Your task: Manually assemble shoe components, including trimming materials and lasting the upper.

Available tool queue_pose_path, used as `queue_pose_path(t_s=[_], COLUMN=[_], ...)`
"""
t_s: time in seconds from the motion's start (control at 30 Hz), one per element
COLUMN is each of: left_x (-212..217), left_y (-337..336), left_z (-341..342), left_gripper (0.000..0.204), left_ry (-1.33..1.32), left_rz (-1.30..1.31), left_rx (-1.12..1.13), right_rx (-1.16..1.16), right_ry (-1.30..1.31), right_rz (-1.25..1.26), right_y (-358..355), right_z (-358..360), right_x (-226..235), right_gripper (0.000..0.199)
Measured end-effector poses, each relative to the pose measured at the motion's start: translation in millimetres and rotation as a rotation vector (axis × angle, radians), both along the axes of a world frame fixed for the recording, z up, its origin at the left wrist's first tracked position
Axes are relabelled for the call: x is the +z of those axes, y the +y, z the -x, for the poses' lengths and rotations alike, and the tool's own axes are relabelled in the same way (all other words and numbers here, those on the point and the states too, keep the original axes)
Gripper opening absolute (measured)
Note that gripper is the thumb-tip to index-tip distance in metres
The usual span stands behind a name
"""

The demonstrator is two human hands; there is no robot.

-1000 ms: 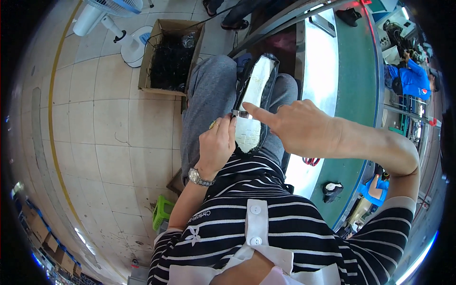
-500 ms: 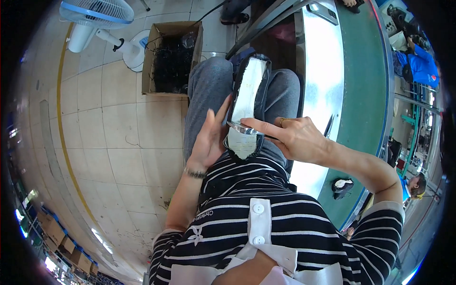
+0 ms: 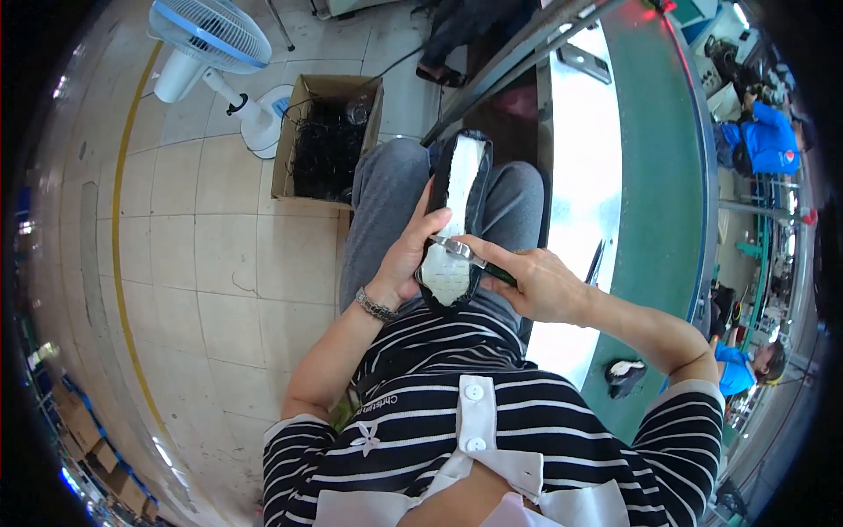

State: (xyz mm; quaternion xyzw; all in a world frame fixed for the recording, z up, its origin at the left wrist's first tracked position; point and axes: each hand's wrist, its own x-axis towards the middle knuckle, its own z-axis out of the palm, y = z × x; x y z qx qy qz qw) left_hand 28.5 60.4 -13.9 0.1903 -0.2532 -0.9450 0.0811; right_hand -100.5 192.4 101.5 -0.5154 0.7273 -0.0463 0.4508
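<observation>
An upturned shoe (image 3: 459,206) with a black upper and a white underside lies along my lap, toe pointing away. My left hand (image 3: 406,255) grips its left side near the heel end; a metal bracelet sits on that wrist. My right hand (image 3: 536,281) holds a small metal-bladed tool (image 3: 458,249) with a dark handle, the forefinger stretched along it. The blade lies across the white underside near the heel. I wear grey trousers and a black-and-white striped top.
A cardboard box (image 3: 290,158) of black scraps and a white and blue fan (image 3: 211,39) stand on the tiled floor at left. A steel bench (image 3: 584,176) and green conveyor belt (image 3: 663,202) run along the right, with another shoe part (image 3: 625,372) on it. Co-workers in blue (image 3: 764,145) sit beyond.
The view has tilted so the fan and box show more fully. My right hand has drawn the tool down the shoe's underside toward the heel; the left hand still holds the shoe.
</observation>
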Motion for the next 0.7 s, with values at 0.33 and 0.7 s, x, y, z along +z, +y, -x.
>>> queue_pose_path(t_s=[0.33,0.7], left_x=[-9.6,-4.9], left_y=[-4.2,-8.1], left_z=[-5.0,-4.0], left_gripper=[0.078,0.076], left_ry=[-0.057,-0.027], left_rz=[0.086,0.116], left_rx=[-0.062,-0.076], right_rx=[0.128,0.278], right_ry=[0.115,0.524], right_rz=[0.614,0.135], right_y=[-74.0,-61.6], right_z=[42.7,65.9], right_x=[47.9,-5.2], right_gripper=[0.067,0.069])
